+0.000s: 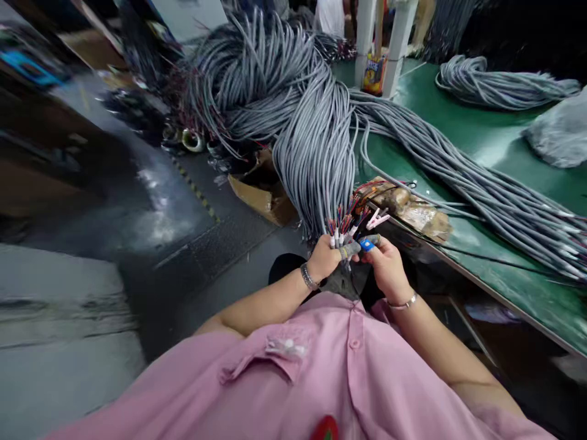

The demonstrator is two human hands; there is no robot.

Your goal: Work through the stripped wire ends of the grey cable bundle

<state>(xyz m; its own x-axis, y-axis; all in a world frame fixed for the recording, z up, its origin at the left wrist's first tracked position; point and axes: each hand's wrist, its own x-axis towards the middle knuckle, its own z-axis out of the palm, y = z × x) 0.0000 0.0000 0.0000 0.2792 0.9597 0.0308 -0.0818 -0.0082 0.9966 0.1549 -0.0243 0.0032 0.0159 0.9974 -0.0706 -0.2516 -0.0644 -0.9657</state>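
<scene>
A thick bundle of grey cables (pixel 316 146) hangs off the green table edge toward my lap, ending in stripped red, blue and white wire tips (pixel 343 226). My left hand (pixel 325 260) is closed around the wire ends, its fingers in grey fingertip covers. My right hand (pixel 387 263) sits just right of it, pinching the same wire tips, with a blue cover on one finger. Both wrists wear bracelets. A dark cloth lies under my hands.
The green table (pixel 486 140) runs along the right, carrying more grey cable bundles (pixel 499 79), a plastic-wrapped packet (pixel 413 211) and a grey bag (pixel 557 131). A cardboard box (pixel 261 195) sits on the dark floor. White posts (pixel 398 43) stand at the back.
</scene>
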